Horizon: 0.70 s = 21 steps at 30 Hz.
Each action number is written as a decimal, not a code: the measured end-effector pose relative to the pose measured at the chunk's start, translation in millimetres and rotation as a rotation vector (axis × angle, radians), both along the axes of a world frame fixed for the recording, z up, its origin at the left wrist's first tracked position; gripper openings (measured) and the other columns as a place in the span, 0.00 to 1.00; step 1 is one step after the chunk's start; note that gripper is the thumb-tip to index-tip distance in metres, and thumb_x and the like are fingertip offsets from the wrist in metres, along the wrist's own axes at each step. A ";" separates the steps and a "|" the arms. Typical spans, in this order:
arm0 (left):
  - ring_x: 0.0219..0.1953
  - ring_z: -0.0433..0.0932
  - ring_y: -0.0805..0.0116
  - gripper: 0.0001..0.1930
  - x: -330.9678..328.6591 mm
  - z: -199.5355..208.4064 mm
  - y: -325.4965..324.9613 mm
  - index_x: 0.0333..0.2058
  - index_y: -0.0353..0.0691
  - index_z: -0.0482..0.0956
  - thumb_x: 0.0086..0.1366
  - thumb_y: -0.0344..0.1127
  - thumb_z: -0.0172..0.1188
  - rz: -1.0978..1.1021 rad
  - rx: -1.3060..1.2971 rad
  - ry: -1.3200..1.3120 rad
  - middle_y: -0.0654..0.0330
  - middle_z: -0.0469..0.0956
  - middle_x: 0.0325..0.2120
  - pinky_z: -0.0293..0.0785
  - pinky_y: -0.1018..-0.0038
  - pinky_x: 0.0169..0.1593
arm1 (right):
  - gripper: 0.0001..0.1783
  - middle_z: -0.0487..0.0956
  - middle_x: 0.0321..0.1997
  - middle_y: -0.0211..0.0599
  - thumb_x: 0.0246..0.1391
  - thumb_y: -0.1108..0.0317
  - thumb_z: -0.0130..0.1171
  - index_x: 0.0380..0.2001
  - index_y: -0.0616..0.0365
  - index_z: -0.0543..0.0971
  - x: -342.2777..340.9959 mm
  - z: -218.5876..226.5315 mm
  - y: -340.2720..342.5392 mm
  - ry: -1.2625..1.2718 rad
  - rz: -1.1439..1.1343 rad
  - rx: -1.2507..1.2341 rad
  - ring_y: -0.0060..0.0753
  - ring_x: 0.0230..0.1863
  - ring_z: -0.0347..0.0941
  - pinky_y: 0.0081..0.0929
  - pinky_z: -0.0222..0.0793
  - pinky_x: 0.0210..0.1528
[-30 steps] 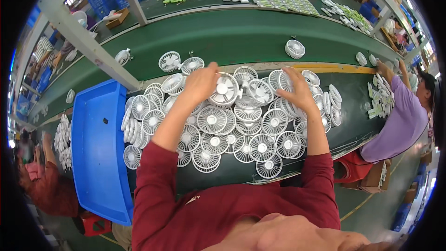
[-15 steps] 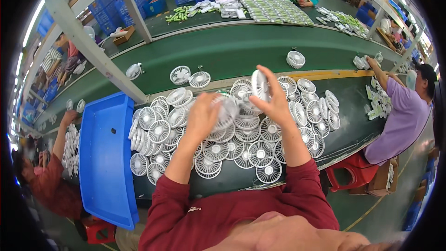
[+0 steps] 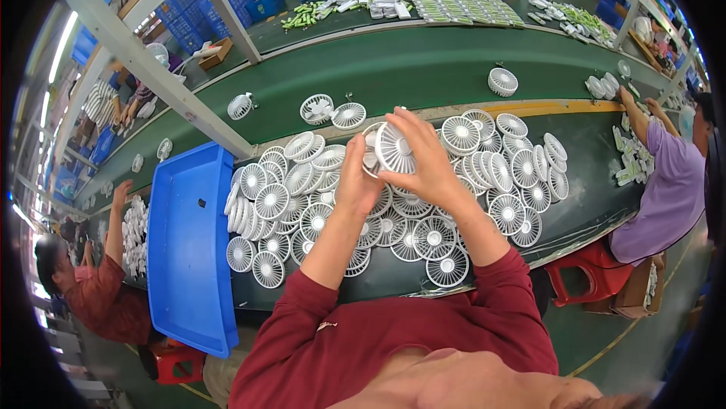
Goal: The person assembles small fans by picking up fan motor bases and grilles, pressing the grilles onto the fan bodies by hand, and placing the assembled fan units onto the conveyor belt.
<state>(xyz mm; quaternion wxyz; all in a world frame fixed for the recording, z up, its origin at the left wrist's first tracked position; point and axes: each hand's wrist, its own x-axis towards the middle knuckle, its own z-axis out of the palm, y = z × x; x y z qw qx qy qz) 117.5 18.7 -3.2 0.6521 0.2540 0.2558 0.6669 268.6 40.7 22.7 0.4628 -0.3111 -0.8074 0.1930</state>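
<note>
Above a heap of round white slotted fan covers, both my hands are raised close together. My right hand is closed round the rim of a white fan cover, which stands tilted on edge. Against its left side my left hand grips a white fan housing; my fingers and the cover hide most of it. The two parts are touching or nearly so; I cannot tell whether they are joined.
An open blue tray lies left of the heap. Beyond, a green conveyor belt carries several white fan parts, including a fan head. A slanted metal post rises at the left. Co-workers sit left and right; another stands opposite.
My hands have come together, bringing the fan cover and the housing side by side. The whole view has shifted slightly. The left co-worker's arm has moved.
</note>
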 end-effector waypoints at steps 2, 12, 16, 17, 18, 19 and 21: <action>0.55 0.70 0.62 0.25 3.2 -0.8 1.7 0.56 0.38 0.66 0.72 0.52 0.41 -0.039 -0.020 -0.083 0.57 0.71 0.53 0.65 0.62 0.60 | 0.46 0.60 0.65 0.50 0.37 0.57 0.71 0.61 0.53 0.64 -4.3 -6.6 -0.6 -0.076 -0.051 0.091 0.56 0.65 0.56 0.46 0.57 0.64; 0.51 0.75 0.65 0.22 0.0 -0.1 -0.2 0.53 0.42 0.68 0.73 0.51 0.37 0.004 -0.089 -0.066 0.58 0.74 0.49 0.72 0.65 0.54 | 0.50 0.54 0.68 0.52 0.38 0.47 0.68 0.63 0.51 0.60 -18.0 -22.2 -0.1 -0.112 -0.006 0.138 0.61 0.67 0.51 0.49 0.52 0.66; 0.46 0.77 0.68 0.18 6.7 -5.1 -3.2 0.49 0.45 0.68 0.73 0.50 0.40 0.144 0.009 0.026 0.61 0.75 0.44 0.75 0.68 0.50 | 0.48 0.53 0.69 0.52 0.42 0.43 0.64 0.64 0.51 0.58 -22.3 -35.0 3.8 -0.061 0.040 0.109 0.61 0.67 0.52 0.50 0.52 0.66; 0.49 0.71 0.70 0.15 11.9 -6.9 -8.7 0.48 0.43 0.64 0.74 0.46 0.38 0.213 0.023 0.108 0.61 0.70 0.48 0.69 0.72 0.52 | 0.47 0.53 0.68 0.52 0.44 0.43 0.62 0.64 0.51 0.58 -24.5 -39.6 4.5 0.008 0.074 0.077 0.61 0.67 0.52 0.50 0.51 0.66; 0.49 0.71 0.70 0.15 18.0 -9.8 -10.1 0.48 0.43 0.64 0.74 0.46 0.38 0.212 0.019 0.110 0.61 0.70 0.48 0.69 0.72 0.52 | 0.45 0.53 0.68 0.53 0.47 0.43 0.61 0.64 0.52 0.58 -26.9 -41.6 5.1 0.077 0.110 0.048 0.61 0.67 0.51 0.50 0.51 0.66; 0.53 0.67 0.66 0.14 24.8 -12.9 -11.0 0.48 0.42 0.63 0.73 0.45 0.39 0.361 0.111 0.278 0.57 0.66 0.52 0.65 0.69 0.55 | 0.39 0.57 0.67 0.52 0.55 0.45 0.53 0.63 0.55 0.58 -28.7 -41.1 2.7 0.113 0.123 0.041 0.55 0.66 0.55 0.43 0.52 0.65; 0.62 0.55 0.56 0.14 28.4 -20.2 -14.4 0.49 0.39 0.61 0.69 0.40 0.46 0.672 0.404 0.918 0.46 0.54 0.59 0.52 0.61 0.63 | 0.34 0.61 0.63 0.49 0.62 0.47 0.43 0.63 0.59 0.57 -38.0 -45.1 -1.7 0.487 0.352 -0.497 0.43 0.64 0.59 0.35 0.53 0.64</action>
